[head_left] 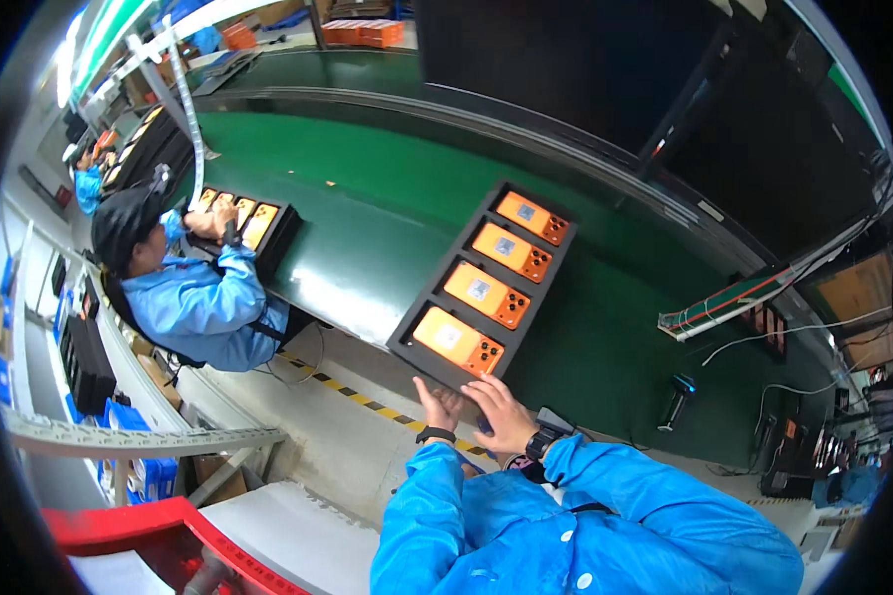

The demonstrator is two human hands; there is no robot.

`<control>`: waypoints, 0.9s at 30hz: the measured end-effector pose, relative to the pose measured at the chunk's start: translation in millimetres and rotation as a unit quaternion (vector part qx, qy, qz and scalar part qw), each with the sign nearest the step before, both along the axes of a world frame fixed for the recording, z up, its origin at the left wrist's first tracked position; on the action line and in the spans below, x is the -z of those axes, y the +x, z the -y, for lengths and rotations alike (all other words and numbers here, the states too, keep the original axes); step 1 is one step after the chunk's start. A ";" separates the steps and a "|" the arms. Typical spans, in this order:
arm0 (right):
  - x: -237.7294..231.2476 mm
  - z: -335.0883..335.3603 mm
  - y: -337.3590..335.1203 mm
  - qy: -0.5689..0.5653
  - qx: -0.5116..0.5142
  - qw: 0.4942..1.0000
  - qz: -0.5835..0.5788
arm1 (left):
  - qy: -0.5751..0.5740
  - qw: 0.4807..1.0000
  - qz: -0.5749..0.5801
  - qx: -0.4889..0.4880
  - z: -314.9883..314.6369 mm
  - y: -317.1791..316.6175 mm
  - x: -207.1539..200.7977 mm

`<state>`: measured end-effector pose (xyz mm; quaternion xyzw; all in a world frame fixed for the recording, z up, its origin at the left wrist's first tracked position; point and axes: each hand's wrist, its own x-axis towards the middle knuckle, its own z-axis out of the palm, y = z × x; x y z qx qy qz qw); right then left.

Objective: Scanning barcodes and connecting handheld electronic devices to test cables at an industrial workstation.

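A black foam tray (429,362) lies slantwise on the green bench, with several orange phones (453,337) set backs up in a row of slots. Each phone shows a camera cluster and a pale label. Just off the tray's near end is my left hand (439,405), thumb raised and fingers apart, with nothing visible in it. My right hand (503,416) reaches to the same end, fingers stretched out at the tray's near right corner; whether they touch it I cannot tell. Between my hands a small dark patch shows, too hidden to name.
A handheld scanner (678,402) with a blue light stands at the right on the green bench (367,188). At the left, a co-worker in blue (203,307) handles a similar tray (280,238). Dark panels (566,69) line the far side; a red bin (149,521) is lower left.
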<state>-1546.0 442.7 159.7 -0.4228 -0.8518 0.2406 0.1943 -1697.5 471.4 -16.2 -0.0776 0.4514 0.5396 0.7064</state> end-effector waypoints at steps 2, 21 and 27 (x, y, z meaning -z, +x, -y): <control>-5.4 5.8 1.3 0.003 0.008 1.000 0.009 | 0.019 0.998 -0.025 0.056 6.7 -2.1 -19.3; -25.7 -92.1 112.8 -0.037 0.343 0.901 -0.262 | 0.080 0.982 0.013 -0.168 203.3 -40.2 92.2; 7.0 -221.0 158.2 -0.340 0.340 0.854 -0.199 | 0.028 0.981 0.038 -0.186 185.9 -39.3 86.0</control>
